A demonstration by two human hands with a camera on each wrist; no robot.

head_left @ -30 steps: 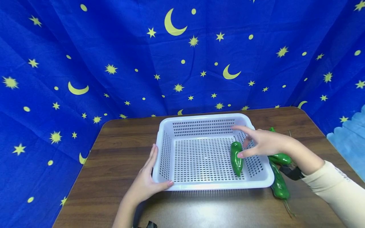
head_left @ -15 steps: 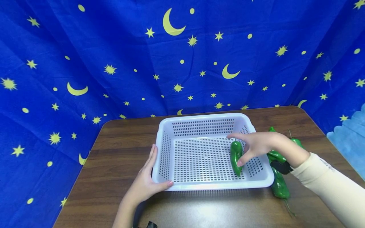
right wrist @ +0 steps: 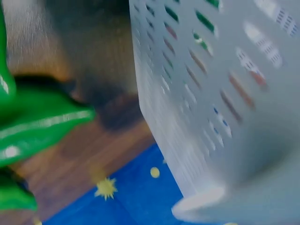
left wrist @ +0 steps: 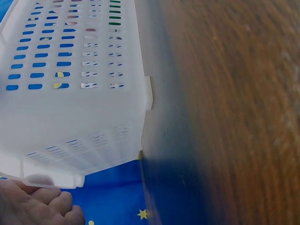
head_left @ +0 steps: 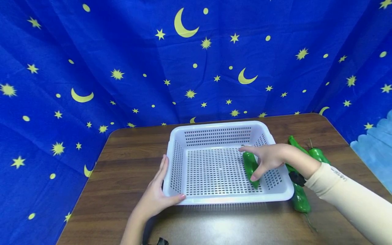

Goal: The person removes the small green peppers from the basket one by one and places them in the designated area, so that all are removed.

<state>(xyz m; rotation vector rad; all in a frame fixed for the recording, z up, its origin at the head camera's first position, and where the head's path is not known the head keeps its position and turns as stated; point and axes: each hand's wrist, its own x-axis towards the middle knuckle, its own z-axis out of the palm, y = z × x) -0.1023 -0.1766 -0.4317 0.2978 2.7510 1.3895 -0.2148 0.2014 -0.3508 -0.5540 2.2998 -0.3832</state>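
My left hand (head_left: 157, 189) holds the left front corner of a white perforated plastic basket (head_left: 228, 200). Its thumb lies over the front rim and the fingers are along the left outer wall; in the left wrist view curled fingers (left wrist: 51, 204) show below the rim. Inside the basket, at its right end, my right hand (head_left: 269, 159) grips a glossy green pepper (head_left: 249, 165) by its right side. The thumb is at the pepper's lower part and the index finger by its stem end; the other fingers are hidden. Only the basket's outer wall (right wrist: 187, 117) separates the right wrist camera from that hand.
Several more green peppers lie on the wooden table right of the basket, one pepper (head_left: 301, 200) nearest the front and another pepper (head_left: 318, 154) farther back. A blue curtain (head_left: 137, 61) with yellow moons and stars stands behind the table (head_left: 128, 163) and at both sides.
My right hand has moved down and left into the basket and taken hold of the pepper. The pepper's stem end has swung left. The left hand stays on the basket.
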